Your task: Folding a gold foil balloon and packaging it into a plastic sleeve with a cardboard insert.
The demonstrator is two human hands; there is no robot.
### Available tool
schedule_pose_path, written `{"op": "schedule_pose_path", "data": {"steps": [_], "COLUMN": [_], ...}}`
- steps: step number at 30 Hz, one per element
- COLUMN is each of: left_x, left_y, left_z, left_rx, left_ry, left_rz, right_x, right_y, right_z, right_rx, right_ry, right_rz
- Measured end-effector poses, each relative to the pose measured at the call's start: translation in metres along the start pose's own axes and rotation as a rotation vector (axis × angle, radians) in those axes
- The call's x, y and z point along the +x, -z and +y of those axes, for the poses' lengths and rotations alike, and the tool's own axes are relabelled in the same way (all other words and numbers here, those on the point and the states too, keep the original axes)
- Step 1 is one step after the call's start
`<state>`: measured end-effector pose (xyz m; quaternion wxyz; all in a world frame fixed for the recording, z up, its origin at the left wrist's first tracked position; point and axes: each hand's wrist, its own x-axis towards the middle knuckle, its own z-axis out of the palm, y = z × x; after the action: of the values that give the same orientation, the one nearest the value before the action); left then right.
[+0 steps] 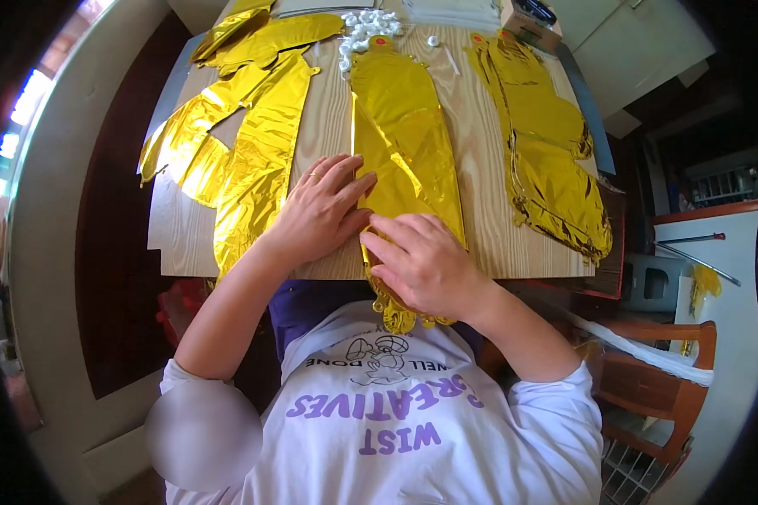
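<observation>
A flat, uninflated gold foil balloon [396,109] lies lengthwise in front of me, with a red dot on its far tab. Its crinkled near end hangs over the table's front edge. My left hand [322,206] rests along the balloon's left edge, its fingers stretched out toward the foil. Close beside it, my right hand [425,263] bends over the nearer part of the same balloon, fingers curled at its left edge. The undersides of the right fingers are partly hidden.
More flat gold balloons [261,143] overlap on the left side of the wooden table [324,268]. Another folded gold balloon [547,126] lies at right. Small white coils [366,29] are heaped at the back, near a box [531,21]. A wooden chair [648,379] stands at right.
</observation>
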<state>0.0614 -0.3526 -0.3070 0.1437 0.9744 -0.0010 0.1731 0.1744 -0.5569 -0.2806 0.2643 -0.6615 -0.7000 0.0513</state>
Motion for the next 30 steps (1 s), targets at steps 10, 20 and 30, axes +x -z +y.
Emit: {"op": "schedule_pose_path", "data": {"steps": [10,20,30], "left_x": [0.005,0.010,0.046], "left_y": [-0.002,-0.001,-0.001], "left_z": [-0.009,-0.014,-0.050], "left_rx": [-0.020,-0.004,0.083], "left_ry": [0.003,-0.007,0.042], "left_rz": [0.044,0.011,-0.046], "right_x": [0.001,0.005,0.004], "right_y": [-0.010,-0.025,-0.027], "right_z": [0.002,-0.007,-0.007], "right_rx": [-0.162,-0.188,-0.221], "right_ry": [-0.014,-0.050,-0.004], "right_rz": [-0.063,-0.036,-0.005]}}
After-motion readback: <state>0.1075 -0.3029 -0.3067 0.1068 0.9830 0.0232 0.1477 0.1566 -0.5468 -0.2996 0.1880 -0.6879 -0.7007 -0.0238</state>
